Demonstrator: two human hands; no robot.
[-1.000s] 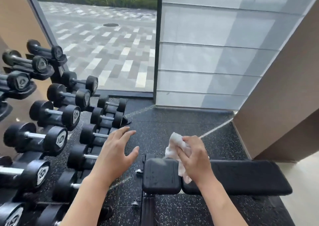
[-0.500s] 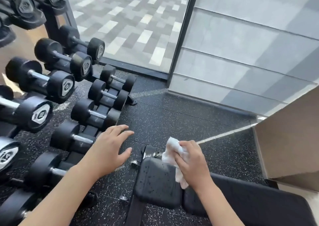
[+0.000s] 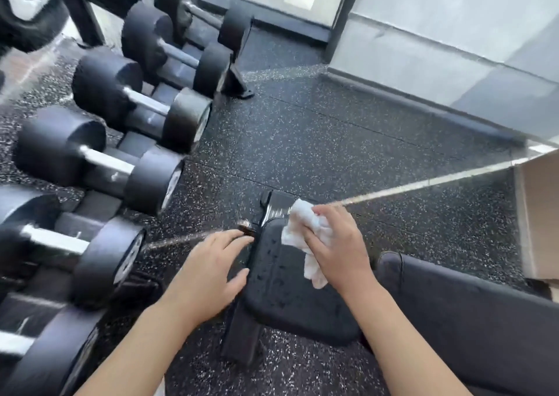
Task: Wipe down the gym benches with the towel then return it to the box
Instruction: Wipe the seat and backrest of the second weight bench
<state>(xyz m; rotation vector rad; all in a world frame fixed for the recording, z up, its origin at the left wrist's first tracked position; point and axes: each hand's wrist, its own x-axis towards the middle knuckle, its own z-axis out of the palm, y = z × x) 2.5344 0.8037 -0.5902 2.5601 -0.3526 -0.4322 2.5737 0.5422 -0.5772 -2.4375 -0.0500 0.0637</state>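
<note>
A black padded gym bench lies across the lower right, with a small seat pad [image 3: 290,302] and a long back pad [image 3: 472,320]. Droplets speckle the seat pad. My right hand [image 3: 338,250] presses a crumpled white towel [image 3: 302,223] onto the far edge of the seat pad. My left hand [image 3: 208,271] is spread, fingers apart, resting at the seat pad's left edge beside a metal knob [image 3: 243,225] on the frame. The box is not in view.
A low rack of black dumbbells [image 3: 121,166] fills the left side, close to my left arm. Speckled black rubber floor [image 3: 317,141] stretches ahead to a grey wall [image 3: 438,42] and a glass pane. A beige wall corner [image 3: 541,214] stands at the right.
The camera has tilted down and closer to the bench. My left hand has dropped from hovering above the floor to the seat pad's left edge. My right hand keeps the towel on the pad.
</note>
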